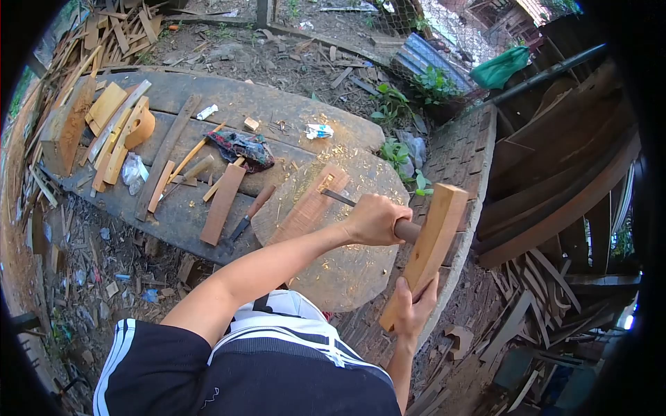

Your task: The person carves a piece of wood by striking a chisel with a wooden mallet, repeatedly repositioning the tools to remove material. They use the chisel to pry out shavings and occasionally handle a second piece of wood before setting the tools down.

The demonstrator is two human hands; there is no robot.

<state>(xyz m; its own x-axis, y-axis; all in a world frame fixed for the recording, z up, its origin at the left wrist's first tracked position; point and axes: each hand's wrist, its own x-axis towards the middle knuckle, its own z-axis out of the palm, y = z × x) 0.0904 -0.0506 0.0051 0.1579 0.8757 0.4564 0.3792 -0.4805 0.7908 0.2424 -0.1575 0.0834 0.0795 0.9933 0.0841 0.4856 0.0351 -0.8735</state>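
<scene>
My left hand [378, 220] is wrapped round a chisel [338, 197], its wooden handle pointing to the right. The chisel's tip sits at a small recess cut in the far end of a flat wooden piece [305, 211]. That piece lies on a round wooden slab [354, 277] sprinkled with shavings. In my right hand [415, 304] is a thick wooden block [431, 239], gripped near its lower end. The block's upper part is right at the butt of the chisel handle.
On the plank bench [166, 90] are a second chisel [253, 211], a wooden strip [223, 204], a dark cloth [243, 149], a crumpled packet [319, 131] and several cut wood pieces [125, 132]. Brickwork [458, 156] borders the right side; scrap wood [534, 305] lies beyond.
</scene>
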